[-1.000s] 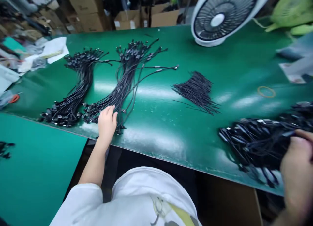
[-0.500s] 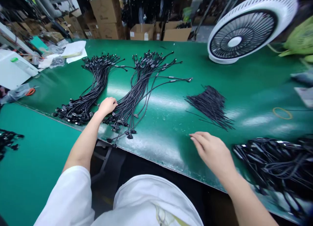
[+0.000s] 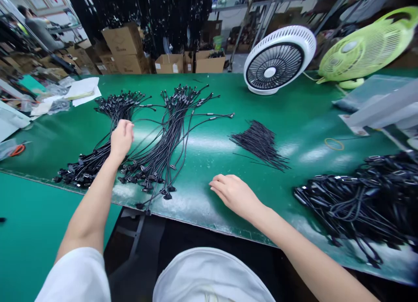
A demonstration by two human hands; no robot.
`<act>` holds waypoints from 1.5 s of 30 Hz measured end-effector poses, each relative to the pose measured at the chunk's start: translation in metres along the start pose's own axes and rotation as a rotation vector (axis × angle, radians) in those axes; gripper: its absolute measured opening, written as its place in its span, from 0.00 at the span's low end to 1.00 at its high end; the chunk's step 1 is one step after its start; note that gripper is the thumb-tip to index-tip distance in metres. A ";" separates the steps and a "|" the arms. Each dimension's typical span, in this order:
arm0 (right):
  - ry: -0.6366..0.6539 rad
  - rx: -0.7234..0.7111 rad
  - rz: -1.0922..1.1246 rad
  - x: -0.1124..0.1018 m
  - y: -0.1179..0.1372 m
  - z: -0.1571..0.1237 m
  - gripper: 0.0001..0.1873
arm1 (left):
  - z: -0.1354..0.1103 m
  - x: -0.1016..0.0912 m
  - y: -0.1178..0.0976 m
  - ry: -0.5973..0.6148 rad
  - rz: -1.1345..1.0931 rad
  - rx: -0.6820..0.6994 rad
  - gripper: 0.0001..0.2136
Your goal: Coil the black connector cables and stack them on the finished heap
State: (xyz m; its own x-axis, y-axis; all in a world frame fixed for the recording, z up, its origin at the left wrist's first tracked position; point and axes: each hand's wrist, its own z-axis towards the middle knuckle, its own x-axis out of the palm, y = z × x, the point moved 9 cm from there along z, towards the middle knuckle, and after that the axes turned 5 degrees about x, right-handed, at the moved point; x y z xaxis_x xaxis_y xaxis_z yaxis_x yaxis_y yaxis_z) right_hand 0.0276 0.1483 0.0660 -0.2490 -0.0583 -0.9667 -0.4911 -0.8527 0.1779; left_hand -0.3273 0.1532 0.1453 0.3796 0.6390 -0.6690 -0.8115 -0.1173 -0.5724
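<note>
My left hand (image 3: 122,138) is closed above the left bundle of black cables (image 3: 112,112). A thin black cable seems to run from its fingertips toward the right bundle of cables (image 3: 174,132); the grip itself is partly hidden. Both bundles lie lengthwise, with small connectors at the far ends and bulkier black plugs near the table's front edge. My right hand (image 3: 233,193) hovers low over the green table, fingers together and pointing left, nothing visible in them. Beyond it lies a pile of thin black ties (image 3: 259,145).
A heap of coiled black cables (image 3: 355,206) covers the right front of the green table (image 3: 196,215). White (image 3: 277,60) and lime-green (image 3: 365,49) fans stand at the back right. A yellow ring (image 3: 334,144) lies right of the ties. Papers (image 3: 83,90) and orange-handled scissors (image 3: 18,150) are at left.
My left hand has moved from the right bundle to the left one, and loops of cable now stretch between the bundles. My right hand has shifted left along the table. The view has tilted upward.
</note>
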 end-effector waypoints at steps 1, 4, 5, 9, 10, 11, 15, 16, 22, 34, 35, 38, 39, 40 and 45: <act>-0.013 0.006 0.029 -0.004 0.002 0.004 0.13 | -0.007 -0.001 -0.015 0.044 -0.046 0.014 0.10; -0.096 0.076 0.217 -0.021 0.003 0.026 0.20 | -0.050 0.007 -0.069 0.301 -0.287 0.013 0.10; -0.128 0.103 0.291 -0.025 0.004 0.038 0.24 | -0.072 0.013 -0.089 0.437 -0.338 0.016 0.11; -0.094 0.012 0.306 -0.021 0.025 0.099 0.23 | -0.157 0.017 -0.154 0.923 -0.413 0.147 0.14; -0.047 -0.029 0.250 -0.017 0.029 0.114 0.16 | -0.168 0.012 -0.155 0.965 -0.419 0.142 0.15; -0.007 -0.047 0.200 -0.014 0.028 0.126 0.12 | -0.173 0.003 -0.147 0.960 -0.418 0.106 0.17; -0.320 0.149 0.127 -0.075 -0.026 0.141 0.14 | -0.161 -0.047 -0.056 0.668 -0.358 -0.191 0.12; -0.471 0.211 0.112 -0.103 -0.044 0.132 0.15 | -0.159 -0.058 -0.033 0.592 -0.377 -0.247 0.10; -0.580 0.345 -0.091 -0.190 -0.086 0.085 0.21 | -0.152 -0.088 0.026 0.069 -1.194 -0.456 0.14; 0.115 -0.032 -0.054 -0.069 0.061 -0.030 0.11 | -0.202 0.082 -0.156 0.834 -0.767 -0.014 0.16; 0.084 0.033 -0.043 -0.073 0.050 -0.031 0.12 | -0.214 0.094 -0.167 0.952 -0.848 -0.047 0.16; 0.013 0.199 0.023 -0.083 0.001 -0.043 0.14 | -0.227 0.109 -0.172 1.094 -1.149 -0.309 0.15; 0.002 0.231 0.060 -0.084 -0.016 -0.051 0.14 | -0.224 0.109 -0.168 1.081 -1.229 -0.390 0.15; -0.011 0.260 0.099 -0.083 -0.032 -0.060 0.13 | -0.220 0.108 -0.165 1.065 -1.288 -0.455 0.14; -0.093 0.394 0.317 -0.067 -0.087 -0.109 0.17 | -0.195 0.097 -0.152 0.868 -1.473 -0.676 0.10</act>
State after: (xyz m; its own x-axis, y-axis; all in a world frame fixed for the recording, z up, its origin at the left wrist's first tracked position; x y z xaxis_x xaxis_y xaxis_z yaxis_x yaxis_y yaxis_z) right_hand 0.1779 0.1697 0.0950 -0.5014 -0.2202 -0.8367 -0.6521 -0.5394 0.5328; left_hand -0.0807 0.0848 0.0756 0.8061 -0.0060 0.5917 0.5664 -0.2818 -0.7745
